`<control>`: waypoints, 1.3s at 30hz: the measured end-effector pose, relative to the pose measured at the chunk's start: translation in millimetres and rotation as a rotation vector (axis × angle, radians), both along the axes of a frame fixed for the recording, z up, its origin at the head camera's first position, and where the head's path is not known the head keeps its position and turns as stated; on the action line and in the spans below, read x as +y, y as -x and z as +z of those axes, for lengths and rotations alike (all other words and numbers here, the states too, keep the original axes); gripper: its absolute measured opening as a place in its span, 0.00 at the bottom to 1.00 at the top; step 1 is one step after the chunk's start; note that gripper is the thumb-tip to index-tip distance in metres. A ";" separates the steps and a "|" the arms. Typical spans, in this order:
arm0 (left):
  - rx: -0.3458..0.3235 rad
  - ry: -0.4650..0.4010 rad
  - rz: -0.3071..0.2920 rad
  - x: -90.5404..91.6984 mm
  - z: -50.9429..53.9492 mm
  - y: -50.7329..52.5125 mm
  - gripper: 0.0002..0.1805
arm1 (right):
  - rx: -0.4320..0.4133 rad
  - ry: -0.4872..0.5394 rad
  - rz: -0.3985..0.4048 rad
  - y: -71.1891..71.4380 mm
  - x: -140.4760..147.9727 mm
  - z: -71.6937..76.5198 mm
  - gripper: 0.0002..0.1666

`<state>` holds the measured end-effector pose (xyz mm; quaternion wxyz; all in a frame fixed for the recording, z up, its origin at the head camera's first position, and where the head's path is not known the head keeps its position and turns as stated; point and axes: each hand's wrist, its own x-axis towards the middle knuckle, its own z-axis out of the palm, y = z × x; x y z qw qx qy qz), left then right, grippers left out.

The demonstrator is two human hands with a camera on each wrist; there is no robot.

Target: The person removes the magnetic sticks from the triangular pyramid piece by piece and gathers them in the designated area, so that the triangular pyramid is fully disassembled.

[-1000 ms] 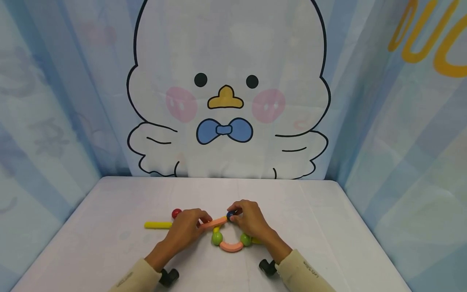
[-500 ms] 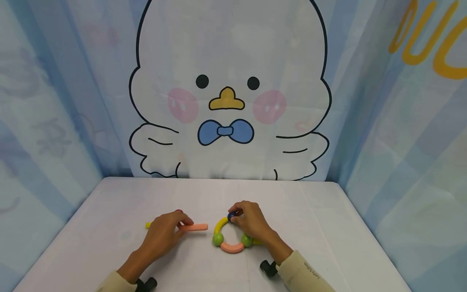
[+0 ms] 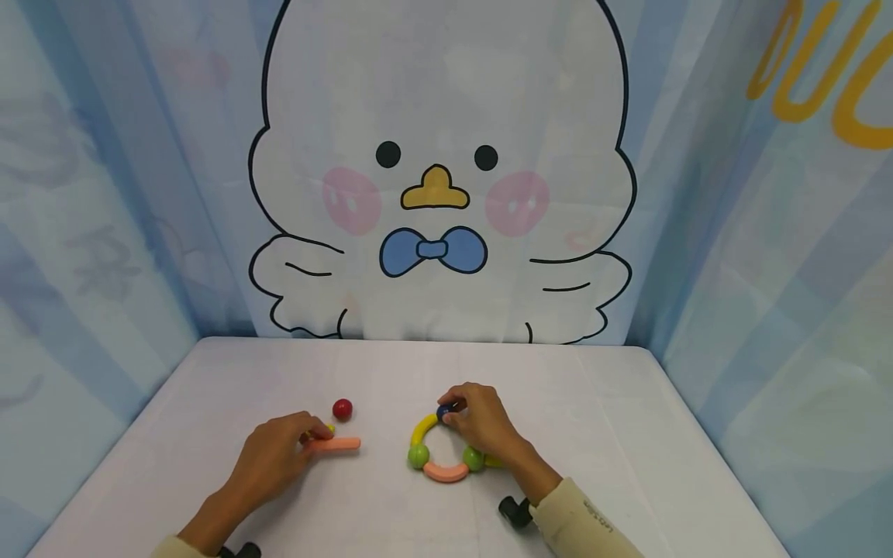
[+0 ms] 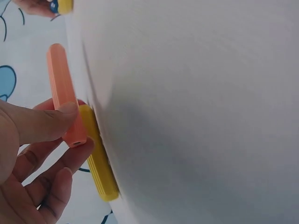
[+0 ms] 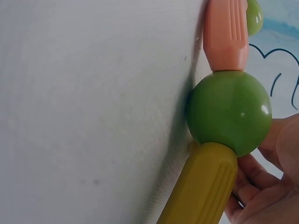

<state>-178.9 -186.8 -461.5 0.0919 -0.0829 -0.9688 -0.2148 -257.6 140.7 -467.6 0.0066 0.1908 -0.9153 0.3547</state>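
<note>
My left hand (image 3: 272, 451) pinches a straight orange rod (image 4: 60, 79) between thumb and fingers. Close behind those fingers lies a straight yellow rod (image 4: 99, 163); whether they touch it I cannot tell. With its fingertips my right hand (image 3: 484, 418) holds a dark blue ball (image 3: 443, 412) joined to a curved yellow piece (image 3: 423, 427). That piece runs to a green ball (image 3: 418, 456), then a curved orange piece (image 3: 446, 473) and a second green ball (image 5: 229, 112). Another yellow piece (image 5: 201, 186) extends from the second ball, partly hidden by the right hand in the head view.
A loose red ball (image 3: 343, 409) sits on the white table (image 3: 558, 380), beyond the left hand. Behind the table hangs a curtain (image 3: 446, 294) printed with a cartoon bird. Dark wrist devices (image 3: 515, 511) are worn near both sleeves.
My left hand has carried the orange rod left, away from the joined pieces, to beside the yellow rod. The red ball has come into full view. My right hand stays on the blue ball.
</note>
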 end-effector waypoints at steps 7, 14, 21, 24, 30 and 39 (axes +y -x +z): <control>-0.062 0.032 -0.004 -5.0 -3.6 3.1 0.13 | 0.001 -0.004 -0.004 0.9 0.8 -0.7 0.12; -0.094 0.057 0.001 -7.0 -3.6 3.1 0.13 | 0.003 -0.006 -0.003 1.1 1.3 0.9 0.12; -0.113 0.065 -0.001 -7.7 -6.0 3.0 0.13 | 0.010 -0.009 0.003 2.0 2.9 0.6 0.12; -0.107 0.066 -0.008 -7.2 -7.3 2.9 0.13 | 0.012 -0.013 0.005 2.2 3.1 0.6 0.12; -0.081 0.097 -0.019 -3.3 -4.6 1.9 0.15 | 0.021 -0.016 0.009 0.5 3.9 0.6 0.13; -0.074 0.033 -0.054 17.2 15.6 1.7 0.14 | 0.061 -0.006 -0.009 -12.4 13.9 8.0 0.17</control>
